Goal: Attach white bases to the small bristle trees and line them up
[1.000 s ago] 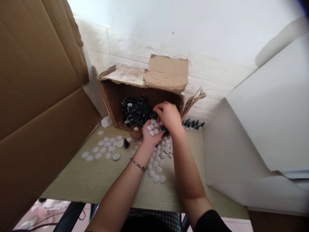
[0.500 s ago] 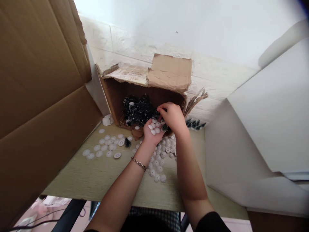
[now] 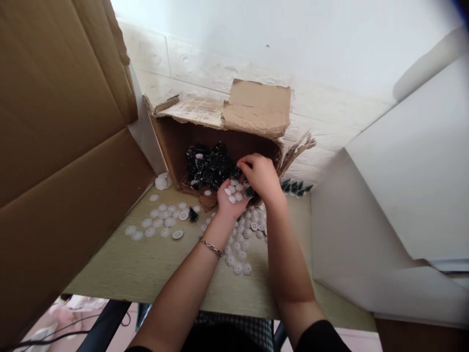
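My left hand point(image 3: 227, 201) is cupped palm up at the mouth of a worn cardboard box point(image 3: 174, 161), and several small white round bases point(image 3: 238, 196) lie in it. Right above the palm, my right hand point(image 3: 258, 173) pinches what looks like a dark miniature tree point(image 3: 235, 172); its lower part is partly hidden by the fingers. A small green tree point(image 3: 249, 192) shows at the edge of the left palm. Inside the box lies a heap of dark bottle-brush trees point(image 3: 210, 164) with white-flecked tips.
White bases point(image 3: 240, 244) are strewn under my forearms, with more bases point(image 3: 161, 220) and one tree point(image 3: 193, 214) to the left. A row of small trees point(image 3: 296, 187) stands at the right by the wall. Large cardboard point(image 3: 73, 171) and a white box point(image 3: 366, 220) flank the table point(image 3: 146, 274).
Both hands keep nearly the same pose over the box opening. The whole view has shifted very slightly; nothing has visibly been picked up or let go.
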Available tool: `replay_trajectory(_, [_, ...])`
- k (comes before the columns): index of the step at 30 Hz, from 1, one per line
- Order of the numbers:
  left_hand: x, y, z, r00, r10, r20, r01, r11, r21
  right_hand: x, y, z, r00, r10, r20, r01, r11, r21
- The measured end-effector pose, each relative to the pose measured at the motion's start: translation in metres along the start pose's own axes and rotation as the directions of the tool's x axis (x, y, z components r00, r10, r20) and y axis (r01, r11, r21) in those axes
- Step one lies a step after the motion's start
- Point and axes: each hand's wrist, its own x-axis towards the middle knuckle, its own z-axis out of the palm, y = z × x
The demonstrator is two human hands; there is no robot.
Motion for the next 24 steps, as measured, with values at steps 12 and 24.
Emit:
replay_trajectory(12, [-0.001,0.007,0.005,0.999,0.032,0.021,-0.032,0.999,0.001,-0.005,-0.007,-0.006,0.999,-0.046,0.022,0.046,0.999,0.004])
replay_trajectory(24, [-0.005,0.008,0.012,1.0,0.003,-0.03,-0.002,1.0,0.024,-0.01,-0.014,-0.01,0.997,-0.074,0.034,0.075,0.996,-0.037])
